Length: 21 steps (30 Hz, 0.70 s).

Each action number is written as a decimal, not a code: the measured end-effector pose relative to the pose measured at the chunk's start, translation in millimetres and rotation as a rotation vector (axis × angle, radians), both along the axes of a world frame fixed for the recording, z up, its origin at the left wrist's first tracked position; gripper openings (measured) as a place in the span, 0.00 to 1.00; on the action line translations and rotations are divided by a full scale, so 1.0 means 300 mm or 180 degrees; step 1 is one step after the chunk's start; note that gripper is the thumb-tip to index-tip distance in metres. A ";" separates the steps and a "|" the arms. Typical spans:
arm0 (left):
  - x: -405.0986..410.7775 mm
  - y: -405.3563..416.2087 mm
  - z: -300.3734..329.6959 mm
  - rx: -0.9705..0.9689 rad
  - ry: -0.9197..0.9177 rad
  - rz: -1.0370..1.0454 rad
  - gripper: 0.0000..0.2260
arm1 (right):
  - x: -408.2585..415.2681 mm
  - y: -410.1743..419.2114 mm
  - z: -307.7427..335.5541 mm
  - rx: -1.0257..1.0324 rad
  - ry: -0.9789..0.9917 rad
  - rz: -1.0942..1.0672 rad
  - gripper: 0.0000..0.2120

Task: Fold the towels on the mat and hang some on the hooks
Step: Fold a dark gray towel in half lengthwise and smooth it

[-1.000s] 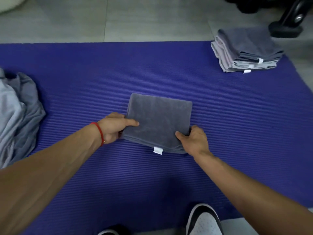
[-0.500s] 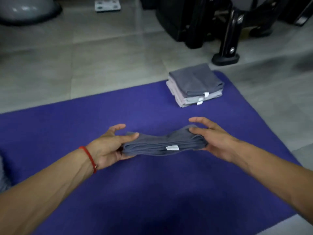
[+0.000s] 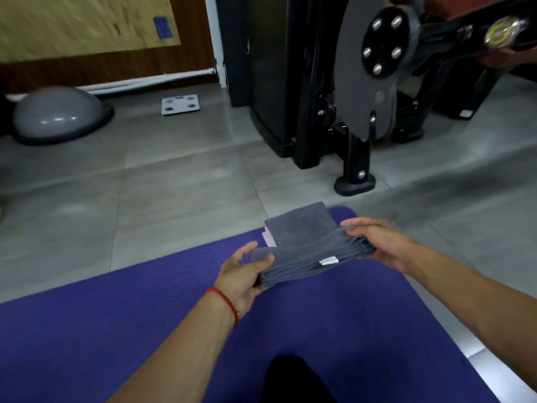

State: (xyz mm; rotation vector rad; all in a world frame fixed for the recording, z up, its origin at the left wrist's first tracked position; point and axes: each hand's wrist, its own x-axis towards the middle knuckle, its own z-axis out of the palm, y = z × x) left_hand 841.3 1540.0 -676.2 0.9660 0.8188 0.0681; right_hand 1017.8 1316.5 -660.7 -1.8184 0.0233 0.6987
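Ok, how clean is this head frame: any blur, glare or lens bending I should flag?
Head view: dim, flat indoor light. Motion smear on the wall panel and gym machine at top; the folded towel held between left hand and right hand is fairly sharp. Small glare spots on the grey dome. Wide-angle bending curves the mat edge.

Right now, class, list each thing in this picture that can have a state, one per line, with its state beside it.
folded towel: folded, lifted off the mat, held at both ends
left hand: grips the towel's near-left end
right hand: holds the towel's right end
towel stack: folded, resting on the mat's far corner
mat: laid flat on the floor
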 end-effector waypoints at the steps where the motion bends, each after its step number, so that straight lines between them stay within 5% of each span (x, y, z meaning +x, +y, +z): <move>1: 0.055 -0.006 0.000 0.0041 -0.0027 0.0045 0.25 | 0.061 0.003 0.001 -0.0039 -0.0005 0.0018 0.10; 9: 0.448 0.006 -0.196 0.0999 -0.0419 0.0111 0.32 | 0.488 0.084 -0.147 -0.0337 -0.1184 0.0199 0.14; 12: 0.544 0.008 -0.410 0.1183 0.0140 -0.0170 0.37 | 0.558 0.089 -0.418 -0.0710 -0.0998 0.0201 0.19; 16: 0.575 0.006 -0.614 0.1447 0.1077 -0.0565 0.33 | 0.501 0.058 -0.730 -0.1568 -0.0758 0.0610 0.23; 21: 0.529 -0.031 -0.597 0.1816 0.0978 -0.0735 0.30 | 0.453 0.068 -0.764 -0.1488 -0.1442 0.0244 0.19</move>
